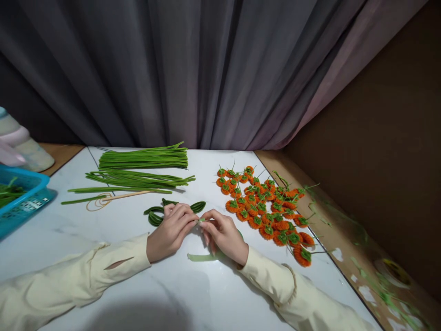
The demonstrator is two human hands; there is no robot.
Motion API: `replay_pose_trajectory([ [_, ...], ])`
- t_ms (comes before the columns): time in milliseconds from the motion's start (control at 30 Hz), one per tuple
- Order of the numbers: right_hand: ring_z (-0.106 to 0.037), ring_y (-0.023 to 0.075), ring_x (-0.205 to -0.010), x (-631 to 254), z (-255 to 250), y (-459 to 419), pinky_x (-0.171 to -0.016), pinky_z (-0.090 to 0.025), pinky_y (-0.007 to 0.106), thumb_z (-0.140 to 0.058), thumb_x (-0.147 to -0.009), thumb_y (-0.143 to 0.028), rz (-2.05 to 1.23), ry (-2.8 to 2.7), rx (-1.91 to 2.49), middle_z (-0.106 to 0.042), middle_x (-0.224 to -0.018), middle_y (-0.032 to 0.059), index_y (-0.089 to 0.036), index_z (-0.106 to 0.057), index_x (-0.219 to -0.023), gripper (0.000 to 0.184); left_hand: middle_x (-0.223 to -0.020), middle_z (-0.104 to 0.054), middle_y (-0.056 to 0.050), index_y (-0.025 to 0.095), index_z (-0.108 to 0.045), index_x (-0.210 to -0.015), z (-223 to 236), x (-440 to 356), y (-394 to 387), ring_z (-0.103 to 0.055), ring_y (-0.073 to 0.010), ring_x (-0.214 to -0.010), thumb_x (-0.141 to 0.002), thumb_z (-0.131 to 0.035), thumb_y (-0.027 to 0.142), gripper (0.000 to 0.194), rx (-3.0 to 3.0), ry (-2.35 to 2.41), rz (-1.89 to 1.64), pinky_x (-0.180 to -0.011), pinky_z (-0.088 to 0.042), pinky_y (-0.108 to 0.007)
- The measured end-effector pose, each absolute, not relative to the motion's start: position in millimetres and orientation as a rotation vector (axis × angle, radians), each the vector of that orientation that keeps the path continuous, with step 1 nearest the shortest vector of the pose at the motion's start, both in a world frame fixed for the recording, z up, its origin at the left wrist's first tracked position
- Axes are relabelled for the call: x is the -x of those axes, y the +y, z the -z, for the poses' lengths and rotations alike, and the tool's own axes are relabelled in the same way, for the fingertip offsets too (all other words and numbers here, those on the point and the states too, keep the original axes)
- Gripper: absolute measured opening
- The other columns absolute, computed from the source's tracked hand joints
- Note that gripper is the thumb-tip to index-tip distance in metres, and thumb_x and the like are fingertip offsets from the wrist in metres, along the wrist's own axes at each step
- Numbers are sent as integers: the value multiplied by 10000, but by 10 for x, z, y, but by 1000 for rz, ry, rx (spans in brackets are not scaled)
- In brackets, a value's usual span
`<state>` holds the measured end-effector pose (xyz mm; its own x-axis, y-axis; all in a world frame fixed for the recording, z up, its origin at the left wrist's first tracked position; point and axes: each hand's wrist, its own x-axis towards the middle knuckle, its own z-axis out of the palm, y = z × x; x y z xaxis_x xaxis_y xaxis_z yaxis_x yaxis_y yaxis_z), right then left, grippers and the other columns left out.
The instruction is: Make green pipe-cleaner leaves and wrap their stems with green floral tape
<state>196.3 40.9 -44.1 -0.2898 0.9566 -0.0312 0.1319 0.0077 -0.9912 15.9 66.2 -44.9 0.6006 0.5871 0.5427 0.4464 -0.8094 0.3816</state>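
Observation:
My left hand (175, 230) and my right hand (223, 234) meet over the middle of the table, fingertips pinched together. Between them shows a small light-green bit (200, 220), which looks like the end of a strip of green tape; most of it is hidden by fingers. A pale green tape strip (201, 257) lies on the table and runs under my right hand. Dark green fuzzy pipe-cleaner loops (155, 219), bent like leaves, lie behind and beside my left hand. Whether my left fingers hold one of them cannot be seen.
Bundles of green pipe cleaners (143, 158) lie at the back left, near a thin wooden stick (127, 195). Many orange fuzzy persimmon shapes (255, 222) with green tops cover the right side. A blue basket (25, 197) stands far left. Scraps and a tape roll (392, 271) lie right.

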Motion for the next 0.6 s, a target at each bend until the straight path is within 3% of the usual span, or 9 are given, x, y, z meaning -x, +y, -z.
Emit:
replay_pose_trajectory([
  [200,-370,57,-258,-1937,418,395,-311,-277,160,-537,-839,-293,-1324,-1456,1143,-447,-357,-87,-180,-473,-650,229,-862,-541,-62,161,-514,-985,447,-159,645,-473,-198,-886,-952,-326,131,193,-2698,846,-1034,-769,-259,-368],
  [367,-369,51,-269,-1937,389,371,-323,-280,167,-545,-843,-338,-1250,-1495,1174,-457,-356,-76,-170,-507,-623,280,-867,-565,-70,162,-522,-996,440,-148,650,-491,-210,-903,-950,-325,140,203,-2788,879,-1077,-765,-250,-368],
  [600,-380,53,-268,-1964,398,411,-296,-285,160,-563,-826,-460,-1541,-1388,1040,-476,-371,-59,-141,-569,-657,362,-866,-573,-63,170,-519,-1015,439,-138,651,-504,-209,-903,-942,-343,132,194,-2706,903,-1099,-782,-268,-373],
])
